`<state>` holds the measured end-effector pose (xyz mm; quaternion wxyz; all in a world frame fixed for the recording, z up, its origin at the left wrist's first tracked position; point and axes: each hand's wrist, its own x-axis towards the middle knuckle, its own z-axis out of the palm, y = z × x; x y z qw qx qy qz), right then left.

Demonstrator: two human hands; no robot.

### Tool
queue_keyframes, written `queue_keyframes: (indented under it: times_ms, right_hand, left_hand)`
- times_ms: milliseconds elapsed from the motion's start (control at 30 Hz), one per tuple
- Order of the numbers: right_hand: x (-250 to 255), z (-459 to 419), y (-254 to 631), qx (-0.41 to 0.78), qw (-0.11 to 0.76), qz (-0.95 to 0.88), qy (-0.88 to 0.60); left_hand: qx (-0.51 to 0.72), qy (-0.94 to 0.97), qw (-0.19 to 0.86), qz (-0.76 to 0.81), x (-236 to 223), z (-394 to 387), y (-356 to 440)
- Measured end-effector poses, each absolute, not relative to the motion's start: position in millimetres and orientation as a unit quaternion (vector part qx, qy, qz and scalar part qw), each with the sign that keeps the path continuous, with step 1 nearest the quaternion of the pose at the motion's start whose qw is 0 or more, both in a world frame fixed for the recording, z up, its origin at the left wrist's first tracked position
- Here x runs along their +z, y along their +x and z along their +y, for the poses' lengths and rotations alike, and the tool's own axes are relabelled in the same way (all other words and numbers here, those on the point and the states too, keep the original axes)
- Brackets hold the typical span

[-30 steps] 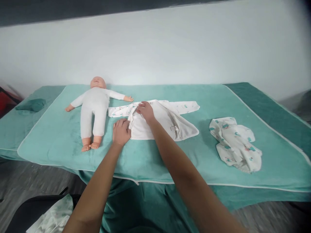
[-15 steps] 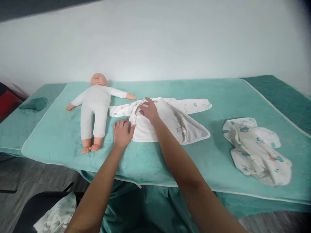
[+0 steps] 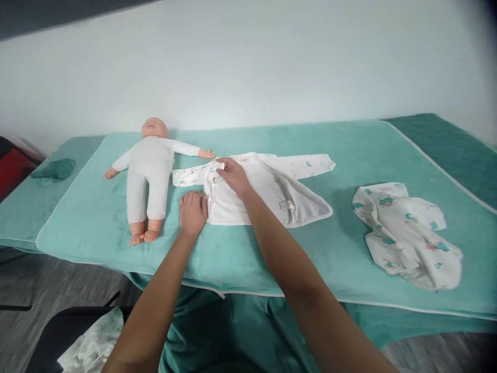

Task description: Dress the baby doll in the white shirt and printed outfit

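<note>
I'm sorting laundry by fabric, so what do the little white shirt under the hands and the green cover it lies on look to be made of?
The baby shirt looks like soft matte cotton knit: it drapes limply, creases, and carries small teal prints. The green cover looks like plush towelling or velour, going by its fuzzy nap and white piped edge. Neither fibre can be confirmed by look alone.

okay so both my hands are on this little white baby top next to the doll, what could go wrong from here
The left hand and right hand both work the left front panel of the baby top; it is already bunched there, so it may end up creased or crooked. The doll lies close by, its outstretched hand almost at the top's left sleeve, so a tug that way could nudge it.
</note>
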<state>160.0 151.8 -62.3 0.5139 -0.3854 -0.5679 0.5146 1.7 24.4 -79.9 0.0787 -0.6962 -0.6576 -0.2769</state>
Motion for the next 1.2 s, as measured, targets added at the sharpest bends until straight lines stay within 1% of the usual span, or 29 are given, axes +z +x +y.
queue_keyframes:
  times_ms: [100,233,300,367,467,667,833,900,1033,1100,1200]
  right_hand:
    - [-61,153,163,0.583,0.541,-0.473,-0.380]
    - [-56,156,169,0.696,0.572,-0.294,-0.320]
    - [-54,157,172,0.718,0.582,-0.235,-0.301]
    - [-53,158,174,0.727,0.583,-0.214,-0.291]
    - [-53,157,174,0.739,0.576,-0.211,-0.280]
    - [-56,158,175,0.725,0.582,-0.229,-0.288]
    - [-61,157,172,0.699,0.586,-0.268,-0.310]
    - [-61,155,171,0.659,0.591,-0.310,-0.347]
    - [-59,150,169,0.537,0.590,-0.424,-0.428]
    - [-58,148,168,0.546,0.586,-0.438,-0.408]
    - [-57,147,166,0.599,0.579,-0.436,-0.341]
  left_hand:
    - [-0.267,-0.711,0.070,-0.647,-80,24,2]
    - [-0.262,-0.716,0.064,-0.644,-78,24,4]
    - [-0.255,-0.709,0.070,-0.654,-78,24,5]
    - [-0.246,-0.705,0.079,-0.660,-78,24,5]
    - [-0.242,-0.704,0.088,-0.662,-79,24,5]
    - [-0.267,-0.705,0.109,-0.648,-83,21,2]
    - [-0.300,-0.695,0.091,-0.647,-86,21,-2]
    - [-0.312,-0.680,0.078,-0.659,-88,22,-3]
    - [-0.320,-0.669,0.059,-0.669,-91,24,-3]
    - [-0.319,-0.667,0.058,-0.671,-91,24,-2]
    - [-0.330,-0.663,0.066,-0.668,-90,25,-2]
